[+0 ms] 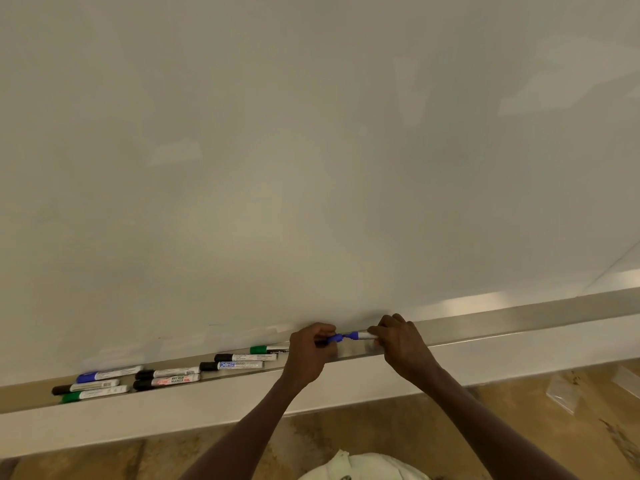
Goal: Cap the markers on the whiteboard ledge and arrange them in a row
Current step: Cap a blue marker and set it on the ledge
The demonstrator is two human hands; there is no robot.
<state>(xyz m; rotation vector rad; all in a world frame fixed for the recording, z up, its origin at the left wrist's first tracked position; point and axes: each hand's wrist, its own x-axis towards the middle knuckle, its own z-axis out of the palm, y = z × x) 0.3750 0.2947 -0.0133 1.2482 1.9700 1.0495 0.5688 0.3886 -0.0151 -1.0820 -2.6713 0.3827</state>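
Left hand (pixel 311 346): pinches blue cap (pixel 335 338)
Right hand (pixel 398 341): grips blue marker (pixel 362 336), tip just short of cap, above ledge (pixel 485 332)
Capped markers (pixel 166 375): lying on ledge, left of hands

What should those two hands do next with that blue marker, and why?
Probably push the blue cap in the left hand onto the marker that the right hand holds. Cap and tip look lined up, with the tip apparently still bare, just above the ledge.
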